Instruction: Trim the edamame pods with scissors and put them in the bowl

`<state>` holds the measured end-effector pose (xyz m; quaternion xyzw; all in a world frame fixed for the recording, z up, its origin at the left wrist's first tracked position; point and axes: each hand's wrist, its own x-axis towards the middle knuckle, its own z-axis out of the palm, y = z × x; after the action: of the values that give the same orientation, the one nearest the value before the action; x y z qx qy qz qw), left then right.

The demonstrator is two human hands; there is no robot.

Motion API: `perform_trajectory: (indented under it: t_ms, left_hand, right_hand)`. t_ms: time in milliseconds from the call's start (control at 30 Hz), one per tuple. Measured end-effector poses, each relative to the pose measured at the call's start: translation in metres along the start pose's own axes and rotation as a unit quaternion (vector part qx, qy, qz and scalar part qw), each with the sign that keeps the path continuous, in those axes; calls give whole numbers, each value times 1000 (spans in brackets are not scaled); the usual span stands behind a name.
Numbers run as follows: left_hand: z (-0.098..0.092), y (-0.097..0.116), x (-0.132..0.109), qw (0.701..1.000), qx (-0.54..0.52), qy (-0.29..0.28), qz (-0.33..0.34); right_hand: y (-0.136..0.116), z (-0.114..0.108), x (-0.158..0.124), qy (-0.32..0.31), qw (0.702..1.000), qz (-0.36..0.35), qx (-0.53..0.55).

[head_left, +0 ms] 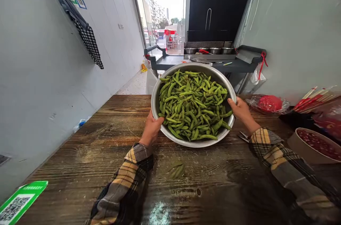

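Note:
A wide metal basin [156, 101] is heaped with green edamame pods [193, 104] and tips toward me over the wooden table. My left hand [152, 128] grips its lower left rim, thumb over the edge onto the pods' side. On the right rim, my right hand [241, 110] is closed with the thumb inside; its other fingers are hidden behind the wall. Just below the basin, a small blurred green patch, perhaps loose pods [176, 171], shows above the wood. Close to my right wrist lies a small metal tool [243, 137], partly covered by the sleeve.
The wooden table [101, 154] runs up to a grey cart [170, 62] holding metal pans. On the right are a red bundle in plastic [270, 103], red-tipped sticks [311, 99] and a tub of dark red contents [301, 140]. A green QR sign [22, 200] stands front left.

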<state>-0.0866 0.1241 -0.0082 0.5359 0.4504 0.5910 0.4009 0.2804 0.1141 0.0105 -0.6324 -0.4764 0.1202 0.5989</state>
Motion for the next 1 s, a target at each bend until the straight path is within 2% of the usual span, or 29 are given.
perform_trajectory:
  t_ms: [67, 100, 167, 233, 367, 433, 500, 800, 1000]
  left_hand:
    - [-2, -1, -3, 1000, -7, -2, 10]
    - [-2, -1, -4, 1000, -8, -4, 16]
    - [-3, 0, -7, 1000, 13, 1, 25]
    - [-3, 2, -9, 999, 40, 7, 31]
    - [-2, 4, -10, 996, 69, 10, 47]
    - [-2, 3, -10, 997, 60, 14, 48]
    - [-2, 1, -9, 998, 49, 19, 44]
    - [-3, 1, -10, 996, 63, 12, 56]
    - [-3, 2, -11, 994, 85, 20, 69]
  right_hand:
    - [-23, 6, 1, 14, 997, -70, -34]
    - [-37, 12, 1, -1, 983, -160, -95]
    - [-67, 28, -2, -80, 931, -299, -192]
    - [-94, 49, -6, -116, 888, -363, -257]
    - [-122, 85, -19, -196, 877, -315, -306]
    - [-122, 92, -32, -217, 866, -310, -326]
    - [-119, 92, -48, -247, 843, -338, -338]
    - [-114, 53, -103, -244, 841, -346, -337]
    - [-98, 20, -133, -247, 844, -347, -325]
